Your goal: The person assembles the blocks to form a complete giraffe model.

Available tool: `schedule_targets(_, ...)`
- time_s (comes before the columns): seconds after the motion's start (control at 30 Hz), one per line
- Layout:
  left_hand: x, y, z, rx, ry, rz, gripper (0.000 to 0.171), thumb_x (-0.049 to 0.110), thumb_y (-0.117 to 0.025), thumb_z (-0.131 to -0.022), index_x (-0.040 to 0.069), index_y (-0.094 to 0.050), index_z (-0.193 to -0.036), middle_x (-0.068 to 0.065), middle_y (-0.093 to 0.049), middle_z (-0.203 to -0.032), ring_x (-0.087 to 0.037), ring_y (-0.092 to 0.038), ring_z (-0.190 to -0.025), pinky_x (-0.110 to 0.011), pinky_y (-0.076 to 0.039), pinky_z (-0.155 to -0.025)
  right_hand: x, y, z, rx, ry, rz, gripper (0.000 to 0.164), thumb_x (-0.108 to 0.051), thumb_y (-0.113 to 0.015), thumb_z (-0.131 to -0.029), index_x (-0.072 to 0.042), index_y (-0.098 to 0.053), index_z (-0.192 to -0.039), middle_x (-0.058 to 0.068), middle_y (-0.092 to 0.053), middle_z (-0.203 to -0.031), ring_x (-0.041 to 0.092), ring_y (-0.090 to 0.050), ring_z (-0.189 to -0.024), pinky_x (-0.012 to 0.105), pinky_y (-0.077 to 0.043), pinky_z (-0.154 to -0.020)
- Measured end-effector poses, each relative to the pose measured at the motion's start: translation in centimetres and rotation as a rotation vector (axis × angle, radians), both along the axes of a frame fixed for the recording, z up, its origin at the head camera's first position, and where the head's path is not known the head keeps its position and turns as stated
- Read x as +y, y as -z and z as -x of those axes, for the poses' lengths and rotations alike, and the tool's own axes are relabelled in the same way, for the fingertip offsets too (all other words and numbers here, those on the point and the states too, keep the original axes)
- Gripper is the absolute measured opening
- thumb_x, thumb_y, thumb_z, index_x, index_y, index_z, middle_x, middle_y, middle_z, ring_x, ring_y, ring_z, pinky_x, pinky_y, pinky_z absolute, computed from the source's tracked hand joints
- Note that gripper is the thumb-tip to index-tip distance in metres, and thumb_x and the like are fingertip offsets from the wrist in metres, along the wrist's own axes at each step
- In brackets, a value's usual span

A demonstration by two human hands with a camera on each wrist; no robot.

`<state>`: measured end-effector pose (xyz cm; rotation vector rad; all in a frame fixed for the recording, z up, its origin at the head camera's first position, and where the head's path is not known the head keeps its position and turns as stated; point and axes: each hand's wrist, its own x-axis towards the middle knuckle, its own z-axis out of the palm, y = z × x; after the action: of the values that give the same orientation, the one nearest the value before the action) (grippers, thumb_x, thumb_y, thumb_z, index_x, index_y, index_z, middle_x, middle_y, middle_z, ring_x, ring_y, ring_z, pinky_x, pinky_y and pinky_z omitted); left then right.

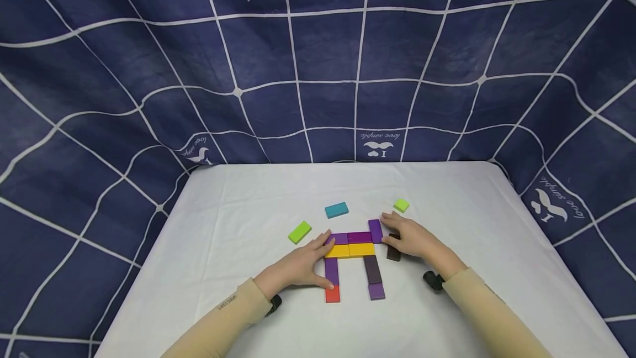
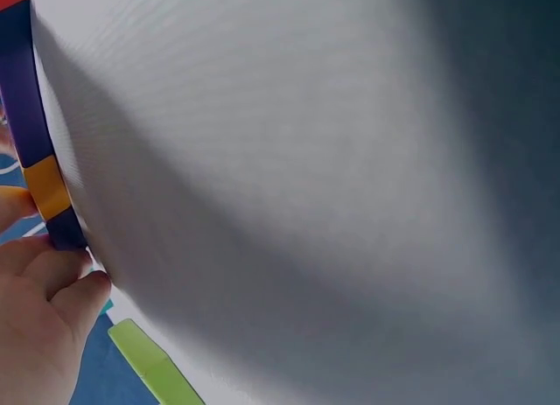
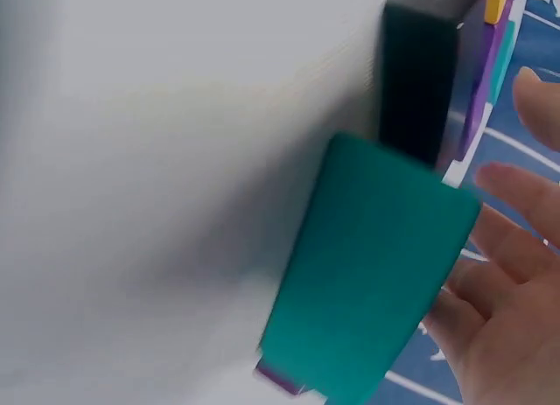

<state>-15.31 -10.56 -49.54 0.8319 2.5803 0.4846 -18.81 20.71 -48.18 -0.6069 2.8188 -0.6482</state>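
Observation:
An arrangement of flat blocks lies on the white table. Two yellow blocks [image 1: 361,249] sit below a purple row [image 1: 360,237], and two legs run down from them: a purple block [image 1: 331,271] with a red block [image 1: 332,294], and a dark block [image 1: 372,269] with a purple block [image 1: 376,291]. My left hand [image 1: 303,264] rests at the left side, fingertips on the row's end, thumb near the red block. My right hand [image 1: 409,235] has its fingers beside the upright purple block [image 1: 375,231], over a black block [image 1: 393,248]. A teal block [image 3: 367,265] looms in the right wrist view.
Beyond the arrangement lie a blue block [image 1: 336,210], a lime block [image 1: 300,232] and a smaller lime block [image 1: 401,205]. A blue gridded curtain [image 1: 328,104] surrounds the white tabletop [image 1: 248,198] at the back and sides.

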Motion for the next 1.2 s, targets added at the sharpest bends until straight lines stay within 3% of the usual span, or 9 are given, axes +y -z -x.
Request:
schedule_targets(0.17, -0.1, -0.1, 0.2, 0.001, 0.000, 0.003, 0.109, 0.065, -0.075, -0.073, 0.015, -0.025, -0.157, -0.005, -0.011, -0.167, -0.025, -0.024, -0.151, -0.042, -0.035, -0.117, 1.0, 0.1, -0.6, 0.008, -0.001, -0.031, 0.057, -0.028, -0.072, -0.089, 0.002, -0.057, -0.135, 0.022, -0.053, -0.143, 0.045, -0.043, -0.137, 0.058, -0.037, -0.111)
schedule_targets(0.37, -0.3, -0.3, 0.3, -0.004, -0.006, 0.000, 0.109, 0.064, -0.076, -0.073, 0.014, -0.025, -0.157, -0.005, -0.011, -0.167, -0.025, -0.023, -0.151, -0.041, -0.034, -0.118, 1.3, 0.2, -1.6, 0.061, -0.003, -0.066, 0.066, -0.037, -0.083, -0.076, -0.001, -0.063, -0.128, 0.020, -0.060, -0.131, 0.042, -0.056, -0.123, 0.060, -0.042, -0.106)
schedule_targets(0.5, -0.3, -0.4, 0.2, -0.013, -0.016, 0.001, 0.109, 0.063, -0.076, -0.074, 0.014, -0.025, -0.157, -0.005, -0.011, -0.167, -0.025, -0.024, -0.151, -0.042, -0.035, -0.117, 1.2, 0.4, -1.7, 0.135, -0.034, -0.101, 0.065, -0.035, -0.088, -0.070, -0.001, -0.066, -0.121, 0.015, -0.063, -0.120, 0.035, -0.059, -0.114, 0.055, -0.046, -0.104)
schedule_targets(0.63, -0.2, -0.5, 0.1, -0.022, -0.016, 0.001, 0.108, 0.062, -0.076, -0.074, 0.015, -0.025, -0.157, -0.005, -0.011, -0.167, -0.025, -0.024, -0.151, -0.041, -0.035, -0.117, 1.1, 0.1, -1.3, 0.116, -0.041, -0.109, 0.065, -0.032, -0.089, -0.069, 0.000, -0.067, -0.121, 0.014, -0.065, -0.119, 0.033, -0.057, -0.114, 0.050, -0.049, -0.101)
schedule_targets(0.8, 0.1, -0.4, 0.1, -0.016, -0.007, -0.003, 0.108, 0.062, -0.076, -0.074, 0.014, -0.025, -0.157, -0.005, -0.011, -0.167, -0.024, -0.024, -0.151, -0.040, -0.035, -0.117, 1.3, -1.4, 0.3, 0.040, -0.008, -0.099, 0.065, -0.027, -0.088, -0.072, 0.002, -0.064, -0.126, 0.019, -0.063, -0.125, 0.034, -0.057, -0.114, 0.051, -0.050, -0.100)
schedule_targets(0.97, 0.2, -0.3, 0.1, -0.014, -0.012, 0.003, 0.109, 0.063, -0.076, -0.074, 0.015, -0.025, -0.157, -0.004, -0.011, -0.167, -0.024, -0.024, -0.151, -0.040, -0.036, -0.117, 0.7, -2.8, 3.0, 0.037, 0.047, -0.068, 0.067, -0.026, -0.084, -0.078, 0.002, -0.059, -0.132, 0.024, -0.059, -0.131, 0.039, -0.057, -0.116, 0.055, -0.048, -0.102)
schedule_targets(1.2, 0.2, -0.1, 0.1, -0.017, -0.009, 0.000, 0.109, 0.063, -0.076, -0.074, 0.015, -0.025, -0.157, -0.004, -0.010, -0.167, -0.023, -0.023, -0.152, -0.040, -0.035, -0.117, -0.9, -1.8, 6.7, -0.005, 0.151, 0.028, 0.064, -0.026, -0.080, -0.083, 0.001, -0.056, -0.137, 0.022, -0.060, -0.129, 0.030, -0.059, -0.100, 0.045, -0.054, -0.091)
